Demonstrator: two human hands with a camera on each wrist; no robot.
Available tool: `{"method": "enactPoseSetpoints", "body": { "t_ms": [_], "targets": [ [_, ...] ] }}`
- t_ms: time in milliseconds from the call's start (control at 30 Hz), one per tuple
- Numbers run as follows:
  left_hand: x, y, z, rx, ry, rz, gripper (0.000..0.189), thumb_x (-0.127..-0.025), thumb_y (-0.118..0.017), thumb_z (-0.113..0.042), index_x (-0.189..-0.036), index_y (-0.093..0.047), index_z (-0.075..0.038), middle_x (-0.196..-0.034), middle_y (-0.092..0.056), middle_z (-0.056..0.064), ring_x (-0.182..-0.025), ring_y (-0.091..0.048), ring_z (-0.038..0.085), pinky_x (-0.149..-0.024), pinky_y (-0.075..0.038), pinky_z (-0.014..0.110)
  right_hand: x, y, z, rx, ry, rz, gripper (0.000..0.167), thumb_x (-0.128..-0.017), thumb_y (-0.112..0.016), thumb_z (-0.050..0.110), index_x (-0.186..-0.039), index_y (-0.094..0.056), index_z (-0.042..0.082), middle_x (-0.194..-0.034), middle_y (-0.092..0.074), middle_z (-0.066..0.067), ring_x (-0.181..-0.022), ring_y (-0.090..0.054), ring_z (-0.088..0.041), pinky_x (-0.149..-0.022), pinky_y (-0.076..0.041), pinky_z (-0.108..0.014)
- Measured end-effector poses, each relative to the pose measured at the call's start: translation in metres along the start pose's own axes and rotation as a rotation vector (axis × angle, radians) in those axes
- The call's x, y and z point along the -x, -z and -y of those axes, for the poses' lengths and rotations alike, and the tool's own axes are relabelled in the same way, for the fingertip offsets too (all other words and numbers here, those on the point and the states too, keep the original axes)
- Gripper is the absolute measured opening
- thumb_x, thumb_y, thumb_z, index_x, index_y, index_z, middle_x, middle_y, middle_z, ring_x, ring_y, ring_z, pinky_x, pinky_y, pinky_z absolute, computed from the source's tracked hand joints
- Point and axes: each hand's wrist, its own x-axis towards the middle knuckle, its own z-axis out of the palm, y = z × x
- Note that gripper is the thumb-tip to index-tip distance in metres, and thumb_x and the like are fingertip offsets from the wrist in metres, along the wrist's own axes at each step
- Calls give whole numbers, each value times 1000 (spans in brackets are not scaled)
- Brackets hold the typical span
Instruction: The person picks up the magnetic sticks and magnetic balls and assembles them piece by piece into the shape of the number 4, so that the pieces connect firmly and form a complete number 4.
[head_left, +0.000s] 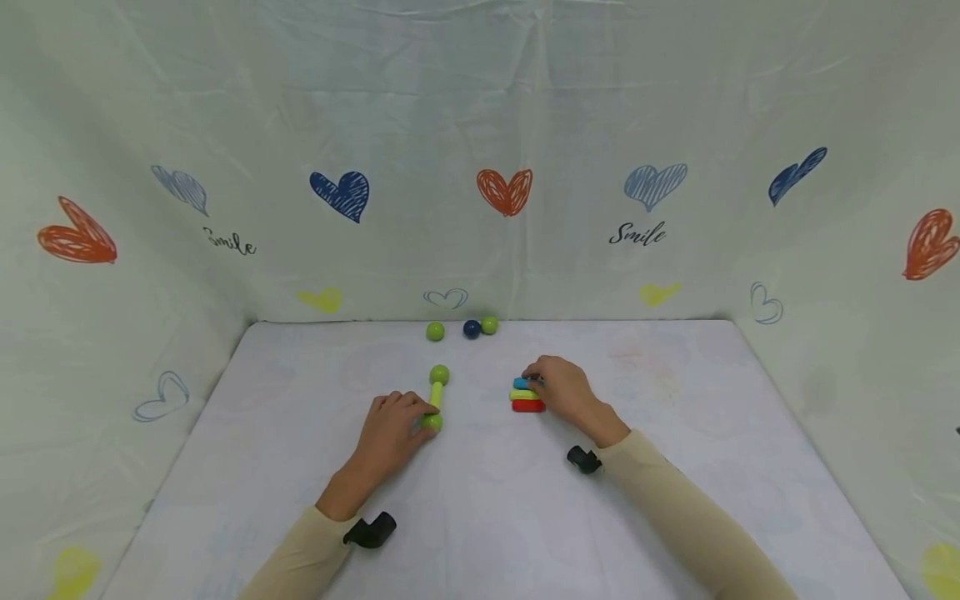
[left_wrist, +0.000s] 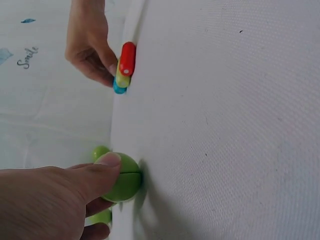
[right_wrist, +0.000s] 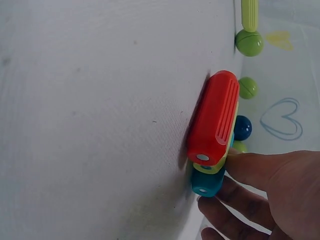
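Note:
My left hand (head_left: 393, 429) pinches the near green ball (left_wrist: 125, 182) between thumb and fingers. A yellow-green rod (head_left: 436, 395) runs from that ball to a second green ball (head_left: 439, 374) farther back, the three forming a straight line on the table. To the right, three short rods lie side by side: red (right_wrist: 215, 117) nearest me, yellow-green (head_left: 522, 395) in the middle, blue (right_wrist: 206, 182) farthest. Pale round dots show on the rod ends in the right wrist view. My right hand (head_left: 566, 389) grips the blue rod, its thumb close against the yellow-green one.
Along the table's back edge sit a green ball (head_left: 435, 331), then a dark blue ball (head_left: 471, 329) beside another green ball (head_left: 489, 325). A white cloth (head_left: 480, 508) covers the table. Behind it hangs a pale curtain (head_left: 420, 125) printed with hearts.

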Motion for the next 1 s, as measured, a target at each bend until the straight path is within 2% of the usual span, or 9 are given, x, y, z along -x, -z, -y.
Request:
{"method": "enactPoseSetpoints", "body": {
  "t_ms": [333,567,800,1000],
  "targets": [
    [-1,0,0,24,40,0,28,-85,-90,-17,-112,-81,-12,-106,-74,4,-104,-64,28,-99,-46,54,-7,-1,-3,24,40,27,20,-97,-78,7,-116,-79,2,-107,-75,-10,-100,-70,-26,-92,-59,-43],
    [-1,-1,-1,26,44,-15,28,-84,-90,-17,-111,-81,-12,-107,-74,4,-103,-64,28,-98,-46,53,-3,-1,4,16,103,-42,21,-95,-79,6,-116,-79,3,-105,-76,-8,-98,-68,-25,-87,-60,-39],
    [-2,-1,-2,21,56,-20,28,-84,-91,-18,-110,-82,-13,-107,-75,4,-103,-64,28,-97,-46,52,11,-6,37,-26,271,-87,18,-91,-82,4,-109,-81,6,-101,-76,-4,-96,-70,-23,-83,-59,-36],
    [-3,-1,-3,15,75,-15,28,-83,-91,-17,-109,-82,-12,-107,-76,5,-102,-64,28,-97,-47,53,17,-23,57,-25,388,-44,17,-93,-80,7,-111,-80,8,-103,-76,-2,-96,-69,-20,-83,-58,-32]
  ]
}}
